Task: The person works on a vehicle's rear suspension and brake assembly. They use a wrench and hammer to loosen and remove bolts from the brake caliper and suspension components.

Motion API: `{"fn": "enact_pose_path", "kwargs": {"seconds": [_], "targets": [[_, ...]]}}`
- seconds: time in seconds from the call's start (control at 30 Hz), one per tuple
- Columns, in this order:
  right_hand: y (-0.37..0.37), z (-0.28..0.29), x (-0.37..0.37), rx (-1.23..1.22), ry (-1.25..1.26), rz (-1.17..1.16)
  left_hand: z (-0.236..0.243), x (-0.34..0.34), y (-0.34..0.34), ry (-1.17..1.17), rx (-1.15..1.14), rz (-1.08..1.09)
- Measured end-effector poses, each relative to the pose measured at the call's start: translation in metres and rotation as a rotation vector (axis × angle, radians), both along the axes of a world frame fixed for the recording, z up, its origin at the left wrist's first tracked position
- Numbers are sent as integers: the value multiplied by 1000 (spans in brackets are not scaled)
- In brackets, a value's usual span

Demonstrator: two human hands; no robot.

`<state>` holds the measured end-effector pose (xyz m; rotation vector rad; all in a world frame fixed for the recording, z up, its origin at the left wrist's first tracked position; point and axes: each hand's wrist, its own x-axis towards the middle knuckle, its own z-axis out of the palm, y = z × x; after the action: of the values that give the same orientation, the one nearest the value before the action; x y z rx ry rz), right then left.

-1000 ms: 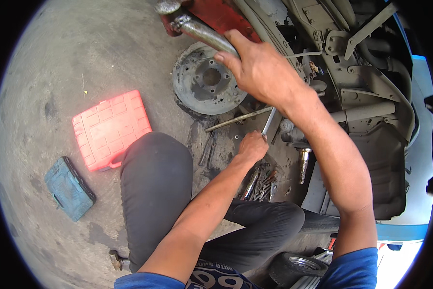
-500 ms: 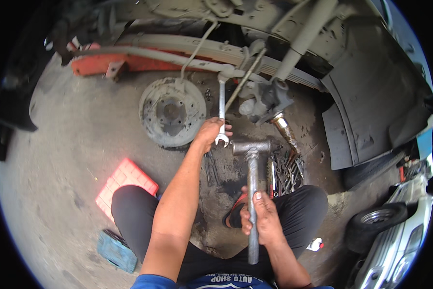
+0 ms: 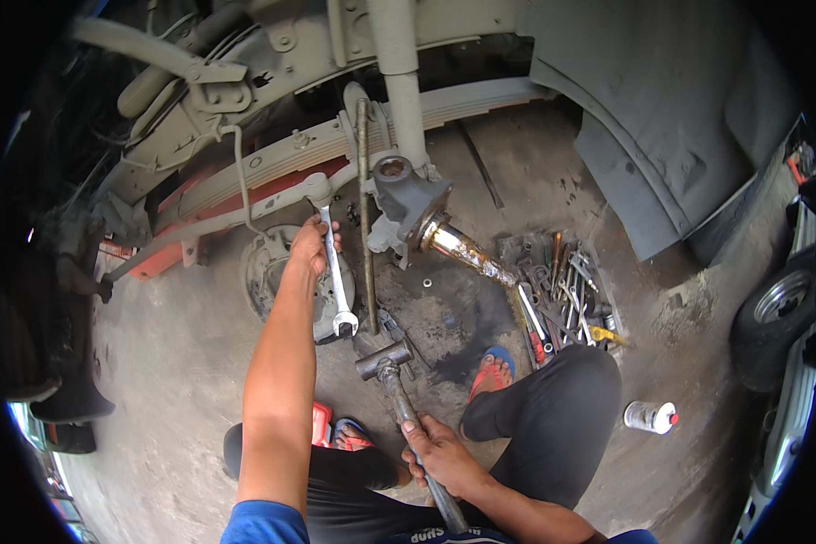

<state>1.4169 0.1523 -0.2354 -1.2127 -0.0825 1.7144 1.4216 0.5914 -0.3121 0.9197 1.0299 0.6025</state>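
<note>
My left hand (image 3: 310, 245) is closed around a silver double-ended wrench (image 3: 338, 290), whose upper end rests at a joint (image 3: 317, 189) on a long steering rod. My right hand (image 3: 437, 458) grips the pipe handle of a steel hammer (image 3: 382, 363), its head low over the floor below the wrench. Right of my left hand, a dark knuckle casting (image 3: 410, 199) carries a shiny greasy spindle (image 3: 458, 248) angled down rightward. A long rusty bar (image 3: 369, 281) stands beside the wrench, and a grey brake plate (image 3: 267, 281) lies partly behind my left arm.
Leaf springs (image 3: 462, 104), a grey shock tube (image 3: 399, 91) and a dark liner (image 3: 644, 145) hang overhead. A red beam (image 3: 167, 258) sits behind the rod. Mixed tools (image 3: 571, 299) are heaped at the right, near a white can (image 3: 648, 415). A wheel (image 3: 775, 304) stands far right.
The hammer was raised high a second ago and has come down in front of me. My left hand and wrench appear further left as my view has swung round to the undercarriage.
</note>
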Motion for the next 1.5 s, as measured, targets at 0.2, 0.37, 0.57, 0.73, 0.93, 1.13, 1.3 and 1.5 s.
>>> {"fn": "enact_pose_path", "kwargs": {"seconds": [0.2, 0.37, 0.57, 0.73, 0.93, 1.13, 1.3, 1.5], "targets": [[1, -5, 7, -88, 12, -52, 33, 1, 13, -66, -127, 17], [0, -24, 29, -161, 370, -307, 37, 4, 13, -15, -85, -132], [-1, -64, 38, -19, 491, -420, 25, 8, -2, 1, -57, -123], [6, -63, 40, -97, 199, -652, 25, 19, 10, 328, 104, -275], [69, -69, 6, 18, -17, -1031, 29, 19, 9, 450, 226, -397], [79, -90, -3, -40, 321, -201, 36, 18, 11, 404, 149, -404], [45, -98, 14, -95, 91, -863, 31, 18, 14, 503, 222, -487], [113, -123, -25, 64, 274, 62, 35, 18, 13, 400, 123, -484]]}}
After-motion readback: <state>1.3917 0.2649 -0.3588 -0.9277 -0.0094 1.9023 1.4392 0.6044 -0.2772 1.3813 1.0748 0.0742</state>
